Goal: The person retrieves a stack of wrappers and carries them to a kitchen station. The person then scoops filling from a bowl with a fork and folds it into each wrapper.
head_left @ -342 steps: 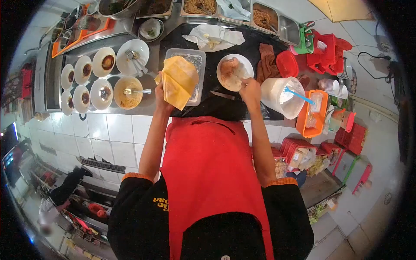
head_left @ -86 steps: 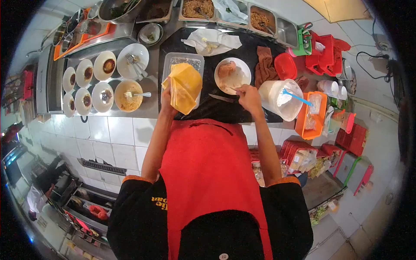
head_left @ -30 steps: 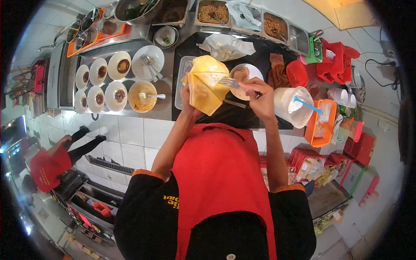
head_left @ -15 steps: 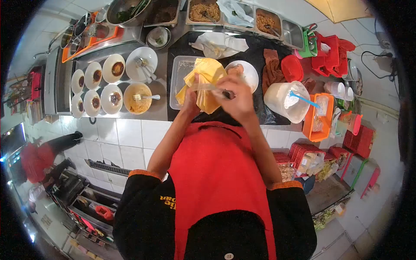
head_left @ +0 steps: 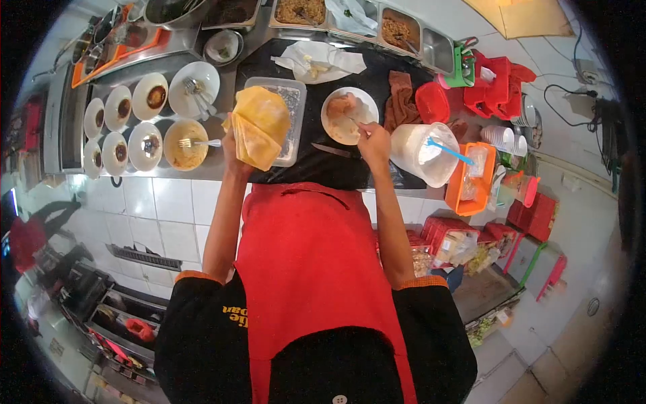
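My left hand (head_left: 233,153) is closed on the edge of a fanned stack of yellow dough wrappers (head_left: 264,121). The stack is held up over a clear plastic tray (head_left: 294,108), hiding the tray's left part. My right hand (head_left: 375,143) pinches the handle of a thin metal utensil (head_left: 354,122), its tip inside a white bowl (head_left: 369,99). Pinkish filling (head_left: 340,105) clings to the bowl's left side; the utensil's end is too small to make out. Just below the bowl, a knife (head_left: 330,149) lies flat on the black work surface (head_left: 313,121).
Several white bowls with dark sauce (head_left: 149,95) line the left counter, beside a yellowish bowl (head_left: 186,158) with a fork. To the right stand a white tub of powder (head_left: 409,151) and an orange basket (head_left: 464,195). Steel food pans (head_left: 437,50) run along the back.
My right hand has moved from the wrappers down to the filling bowl. My left hand has shifted left with the stack, and the knife now shows on the work surface.
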The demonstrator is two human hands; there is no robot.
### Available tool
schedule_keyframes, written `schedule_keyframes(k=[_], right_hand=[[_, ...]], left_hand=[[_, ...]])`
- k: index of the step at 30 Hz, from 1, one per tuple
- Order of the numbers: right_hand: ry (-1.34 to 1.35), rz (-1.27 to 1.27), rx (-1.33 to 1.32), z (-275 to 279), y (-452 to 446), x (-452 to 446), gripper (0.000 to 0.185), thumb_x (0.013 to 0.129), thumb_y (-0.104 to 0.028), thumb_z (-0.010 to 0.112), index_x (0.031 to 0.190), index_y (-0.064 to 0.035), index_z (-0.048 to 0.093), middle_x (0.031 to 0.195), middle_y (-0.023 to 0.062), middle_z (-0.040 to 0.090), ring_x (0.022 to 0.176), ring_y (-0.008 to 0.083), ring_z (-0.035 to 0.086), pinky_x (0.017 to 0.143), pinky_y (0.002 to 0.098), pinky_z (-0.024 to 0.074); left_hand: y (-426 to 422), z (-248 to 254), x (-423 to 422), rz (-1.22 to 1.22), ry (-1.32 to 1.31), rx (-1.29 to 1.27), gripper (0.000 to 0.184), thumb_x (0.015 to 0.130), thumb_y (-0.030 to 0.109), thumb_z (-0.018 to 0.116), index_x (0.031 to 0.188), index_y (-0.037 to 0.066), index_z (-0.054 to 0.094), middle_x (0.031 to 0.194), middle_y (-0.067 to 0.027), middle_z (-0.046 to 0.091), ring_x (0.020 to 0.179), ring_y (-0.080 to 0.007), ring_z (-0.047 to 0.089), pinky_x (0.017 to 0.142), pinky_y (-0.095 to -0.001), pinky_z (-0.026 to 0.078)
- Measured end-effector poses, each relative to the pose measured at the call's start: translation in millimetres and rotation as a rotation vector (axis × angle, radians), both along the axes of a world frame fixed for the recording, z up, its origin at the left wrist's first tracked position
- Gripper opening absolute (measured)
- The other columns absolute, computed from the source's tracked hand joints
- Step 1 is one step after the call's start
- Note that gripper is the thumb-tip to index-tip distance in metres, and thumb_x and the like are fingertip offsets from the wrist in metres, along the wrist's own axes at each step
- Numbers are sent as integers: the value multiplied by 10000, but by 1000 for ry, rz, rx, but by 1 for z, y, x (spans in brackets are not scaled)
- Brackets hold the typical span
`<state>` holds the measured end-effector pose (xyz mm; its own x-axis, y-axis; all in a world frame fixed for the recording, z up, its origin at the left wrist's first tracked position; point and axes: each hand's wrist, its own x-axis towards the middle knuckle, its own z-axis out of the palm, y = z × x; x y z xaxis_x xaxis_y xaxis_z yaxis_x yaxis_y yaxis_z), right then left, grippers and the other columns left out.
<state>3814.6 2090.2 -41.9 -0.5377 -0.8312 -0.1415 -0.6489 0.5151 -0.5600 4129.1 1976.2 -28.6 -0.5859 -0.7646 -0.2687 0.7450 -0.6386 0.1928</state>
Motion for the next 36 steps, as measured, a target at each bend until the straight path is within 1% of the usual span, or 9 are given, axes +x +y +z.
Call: schedule_keyframes(k=[5,9,15,21,24,27,29,33,36], right_hand=[[24,101,35,-1,4,2,155,817,-173,677,934,-114,759,954,154,704,899,357,669,801,436,523],[20,17,87,15,0,7,152,816,-147,659,924,-113,762,947,154,705,889,358,670,794,437,525],[53,215,98,16,3,5,178,814,-107,648,944,-131,766,945,135,704,888,353,663,787,425,515],[111,220,163,16,10,4,187,780,-70,625,900,-118,759,890,144,706,844,351,670,753,448,527],[44,122,128,16,12,1,183,793,-68,646,918,-128,764,922,145,699,869,354,662,767,431,510],[62,217,118,16,13,-1,180,793,-67,640,916,-117,762,906,143,702,864,350,667,768,431,511],[103,350,218,28,17,-9,182,797,-66,627,918,-103,757,892,139,703,860,353,666,768,432,513],[65,224,165,32,11,-8,187,799,-73,611,917,-97,753,890,153,698,863,358,664,769,442,513],[209,249,279,28,9,-2,189,800,-81,599,912,-99,749,888,164,695,867,362,664,765,452,513]], left_hand=[[7,-4,-5,53,-212,50,606,1010,514,366,1345,21,474,1278,-154,585,1131,-303,602,965,-441,502],[9,-8,-10,59,-153,44,612,1007,521,368,1346,21,471,1273,-154,586,1128,-298,604,960,-436,505],[7,-5,-10,36,-177,31,600,1014,508,361,1350,23,465,1290,-150,574,1138,-295,597,966,-434,500],[4,-7,-12,11,-113,60,592,1014,503,367,1356,28,461,1293,-151,571,1140,-298,594,964,-437,500],[6,-9,-11,27,-201,70,596,1011,508,371,1358,32,460,1284,-148,577,1139,-298,595,970,-444,495],[3,-1,-16,13,-156,71,588,1012,499,376,1352,28,469,1265,-144,590,1127,-295,604,961,-440,501],[5,7,-17,26,-152,87,575,1015,487,378,1332,19,486,1243,-139,601,1100,-292,617,941,-427,515],[6,-21,-12,10,-116,41,560,1019,474,375,1304,8,502,1233,-140,604,1071,-288,628,920,-417,526],[6,-22,-14,-3,-142,16,555,1024,472,363,1281,4,513,1215,-145,608,1053,-282,634,909,-412,530]])
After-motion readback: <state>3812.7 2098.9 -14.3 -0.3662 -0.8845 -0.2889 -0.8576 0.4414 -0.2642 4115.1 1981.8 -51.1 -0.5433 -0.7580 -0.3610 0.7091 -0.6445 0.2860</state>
